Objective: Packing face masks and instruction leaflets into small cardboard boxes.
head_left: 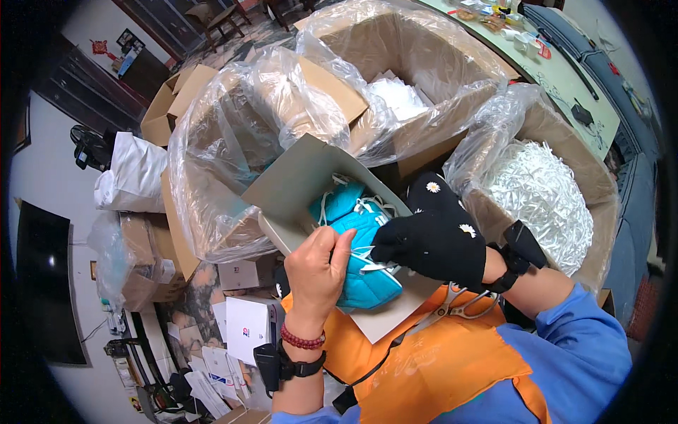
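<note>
Mask straps (366, 253) in L hand (316, 267) & gloved R hand (443, 240); printed wht box (243, 331).

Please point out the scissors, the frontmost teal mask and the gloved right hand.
Scissors (443, 309): head view, near the pivot.
Teal mask (374, 285): head view, fabric body.
Right hand (445, 237): head view, back of glove.

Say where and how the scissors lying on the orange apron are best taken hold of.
Probably by the looped handles, coming from the person's right: the scissors lie slantwise on the apron, with the loops toward that side and the blades pointing away, toward the person's lower left.
</note>
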{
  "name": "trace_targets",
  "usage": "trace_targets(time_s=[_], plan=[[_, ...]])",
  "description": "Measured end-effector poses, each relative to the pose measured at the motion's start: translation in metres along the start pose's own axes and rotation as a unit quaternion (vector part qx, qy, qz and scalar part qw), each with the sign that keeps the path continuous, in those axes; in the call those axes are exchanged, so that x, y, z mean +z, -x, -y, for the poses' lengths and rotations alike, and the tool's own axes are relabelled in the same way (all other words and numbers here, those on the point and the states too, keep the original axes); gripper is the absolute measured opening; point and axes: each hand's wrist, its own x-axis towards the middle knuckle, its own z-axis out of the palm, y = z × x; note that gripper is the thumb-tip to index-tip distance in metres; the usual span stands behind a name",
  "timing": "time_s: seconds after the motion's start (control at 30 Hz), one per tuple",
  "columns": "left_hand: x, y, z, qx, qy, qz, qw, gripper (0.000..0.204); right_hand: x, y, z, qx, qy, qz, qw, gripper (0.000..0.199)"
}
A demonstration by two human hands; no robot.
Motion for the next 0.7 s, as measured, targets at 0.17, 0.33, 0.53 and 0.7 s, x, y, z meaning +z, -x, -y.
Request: trace_targets(time_s=[0.17, 0.33, 0.53, 0.7], plan=[[0.002, 0.001, 0.002, -0.03, 0.013, 0.002, 0.999, 0.031, -0.007, 0.005, 0.008, 0.05, -0.045, -0.005, 0.998, 0.011], [0.016, 0.005, 0.008, -0.045, 0.049, -0.014, 0.998, 0.023, 0.023, 0.019, -0.008, 0.058, -0.199, -0.048, 0.977, 0.021], [0.034, 0.013, 0.006, -0.065, 0.071, -0.024, 0.995, 0.02, 0.041, 0.021, -0.008, 0.069, -0.076, -0.143, 0.984, 0.027], [0.034, 0.015, 0.0, -0.137, 0.076, -0.002, 0.988, 0.028, 0.042, 0.016, 0.0, 0.193, -0.212, -0.129, 0.949, 0.029]])
